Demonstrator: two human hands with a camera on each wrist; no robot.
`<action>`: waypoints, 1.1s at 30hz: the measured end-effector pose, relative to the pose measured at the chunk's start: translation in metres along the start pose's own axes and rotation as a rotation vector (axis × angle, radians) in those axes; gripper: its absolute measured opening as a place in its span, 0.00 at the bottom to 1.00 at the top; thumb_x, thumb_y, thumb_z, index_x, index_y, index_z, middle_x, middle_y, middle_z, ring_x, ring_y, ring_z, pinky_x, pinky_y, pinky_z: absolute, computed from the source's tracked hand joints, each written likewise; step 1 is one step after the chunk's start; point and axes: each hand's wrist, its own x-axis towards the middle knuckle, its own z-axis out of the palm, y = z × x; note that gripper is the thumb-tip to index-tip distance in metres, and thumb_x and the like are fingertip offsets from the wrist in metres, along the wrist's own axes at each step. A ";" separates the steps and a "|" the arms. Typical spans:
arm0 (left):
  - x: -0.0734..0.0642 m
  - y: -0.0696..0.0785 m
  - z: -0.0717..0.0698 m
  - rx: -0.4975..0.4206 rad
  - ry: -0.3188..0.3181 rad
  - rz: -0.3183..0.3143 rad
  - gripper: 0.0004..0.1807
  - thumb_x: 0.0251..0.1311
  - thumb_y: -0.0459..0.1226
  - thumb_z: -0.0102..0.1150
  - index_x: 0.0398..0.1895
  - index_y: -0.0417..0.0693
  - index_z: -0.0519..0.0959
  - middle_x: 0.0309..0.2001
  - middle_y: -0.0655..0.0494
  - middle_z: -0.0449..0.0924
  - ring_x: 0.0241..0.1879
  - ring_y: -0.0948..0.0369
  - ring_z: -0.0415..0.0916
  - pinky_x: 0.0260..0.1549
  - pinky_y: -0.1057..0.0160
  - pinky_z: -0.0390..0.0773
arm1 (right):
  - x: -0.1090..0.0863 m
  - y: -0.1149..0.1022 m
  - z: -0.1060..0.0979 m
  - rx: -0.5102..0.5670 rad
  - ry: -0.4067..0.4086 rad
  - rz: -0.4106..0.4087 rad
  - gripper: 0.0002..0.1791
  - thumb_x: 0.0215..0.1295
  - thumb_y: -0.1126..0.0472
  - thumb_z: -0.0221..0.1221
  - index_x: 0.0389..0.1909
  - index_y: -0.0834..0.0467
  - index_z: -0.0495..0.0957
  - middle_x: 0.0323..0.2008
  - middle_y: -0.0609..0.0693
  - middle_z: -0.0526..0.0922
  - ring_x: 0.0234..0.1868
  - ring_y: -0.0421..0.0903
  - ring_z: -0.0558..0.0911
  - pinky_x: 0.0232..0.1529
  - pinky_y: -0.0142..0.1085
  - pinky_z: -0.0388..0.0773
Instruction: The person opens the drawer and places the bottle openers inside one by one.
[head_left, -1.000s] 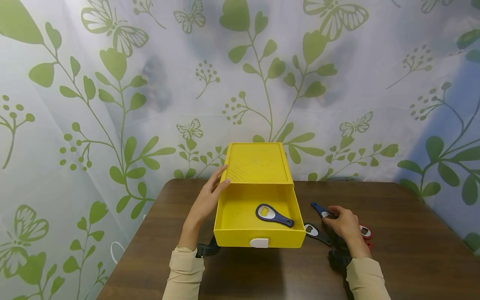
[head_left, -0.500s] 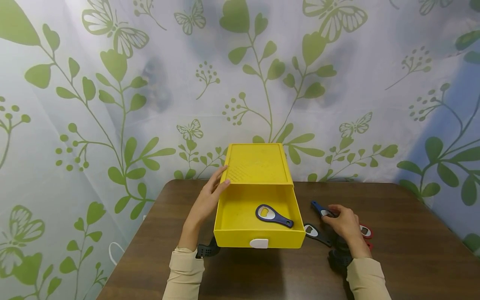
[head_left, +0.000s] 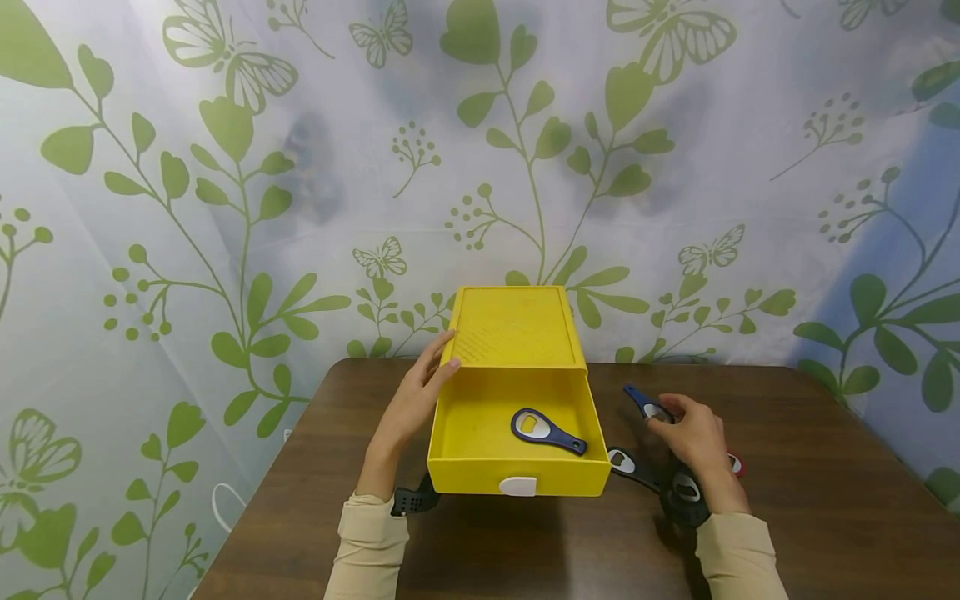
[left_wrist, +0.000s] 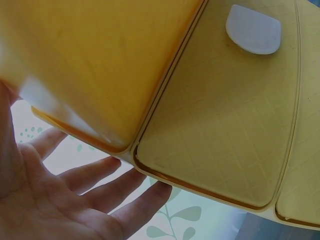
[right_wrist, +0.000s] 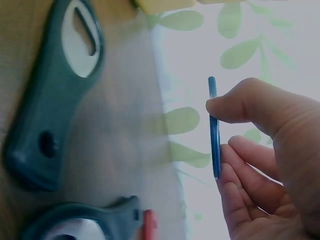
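My left hand (head_left: 408, 404) rests against the left side of a yellow drawer unit (head_left: 517, 325), its thumb near the top front corner. In the left wrist view the fingers (left_wrist: 145, 202) extend along the unit's edge. One drawer (head_left: 465, 477) is pulled out toward me. Inside it lies a blue bottle opener (head_left: 564, 438). To the right, my right hand (head_left: 699, 437) pinches another blue bottle opener (head_left: 636, 396) between thumb and fingers, above the table. The right wrist view shows this opener (right_wrist: 215, 135) edge-on, clear of the tabletop.
Two dark bottle openers (head_left: 636, 470) lie on the wooden table (head_left: 817, 500) below the right hand, one partly behind the wrist. A red bottle opener (head_left: 737, 464) shows beyond that wrist. A leaf-patterned curtain (head_left: 525, 167) hangs behind the table.
The right hand has lifted the blue bottle opener up off the table, uncovering the second dark opener beneath. The left hand and drawer unit stay put.
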 end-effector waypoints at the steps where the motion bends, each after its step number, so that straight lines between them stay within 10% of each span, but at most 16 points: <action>1: 0.000 0.000 0.000 -0.003 0.000 -0.002 0.32 0.77 0.56 0.50 0.80 0.71 0.58 0.79 0.53 0.57 0.77 0.45 0.59 0.71 0.38 0.65 | 0.000 -0.001 -0.001 0.003 0.015 -0.009 0.30 0.61 0.58 0.70 0.61 0.70 0.77 0.56 0.72 0.81 0.55 0.70 0.79 0.55 0.63 0.74; 14: 0.000 0.002 0.001 0.006 0.004 0.000 0.32 0.77 0.56 0.49 0.81 0.71 0.57 0.80 0.53 0.57 0.76 0.45 0.60 0.71 0.38 0.65 | -0.002 -0.025 -0.020 0.029 0.093 -0.041 0.28 0.62 0.59 0.70 0.61 0.67 0.78 0.53 0.70 0.83 0.51 0.66 0.80 0.49 0.59 0.75; 22: 0.001 -0.001 0.000 0.002 0.000 0.001 0.32 0.77 0.56 0.49 0.81 0.71 0.57 0.80 0.53 0.57 0.77 0.45 0.59 0.71 0.38 0.65 | -0.006 -0.043 -0.036 0.026 0.149 -0.070 0.27 0.62 0.60 0.69 0.61 0.65 0.79 0.51 0.68 0.84 0.31 0.50 0.80 0.28 0.36 0.77; 33: 0.001 -0.002 0.000 -0.001 0.001 0.000 0.32 0.77 0.56 0.49 0.81 0.72 0.57 0.79 0.52 0.57 0.77 0.44 0.59 0.71 0.37 0.64 | -0.012 -0.061 -0.048 0.029 0.201 -0.108 0.27 0.63 0.57 0.70 0.61 0.64 0.80 0.52 0.68 0.84 0.53 0.64 0.80 0.44 0.50 0.71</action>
